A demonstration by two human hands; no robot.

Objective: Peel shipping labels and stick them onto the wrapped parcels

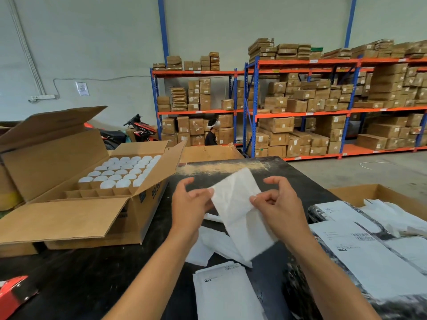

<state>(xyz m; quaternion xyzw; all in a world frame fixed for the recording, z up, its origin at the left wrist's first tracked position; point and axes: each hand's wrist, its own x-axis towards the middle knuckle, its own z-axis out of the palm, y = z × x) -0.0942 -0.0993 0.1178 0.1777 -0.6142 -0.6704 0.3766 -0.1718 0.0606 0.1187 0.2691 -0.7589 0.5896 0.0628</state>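
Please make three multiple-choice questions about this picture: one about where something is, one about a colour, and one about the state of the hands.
1. Where does the open carton with white round tops stand?
A. To the person's left on the black table
B. On the orange shelving
C. On the floor under the table

2. What colour are the horizontal beams of the shelving?
A. Green
B. Orange
C. White

3. What are the hands doing with the white label sheet?
A. Both lie flat on the table
B. Only one hand touches it
C. Both pinch it, one at each side edge

Answers:
1. A: the carton sits on the dark tabletop, left of the arms.
2. B: the beams are orange, the uprights blue.
3. C: the left hand and the right hand each pinch an edge, holding the sheet above the table.
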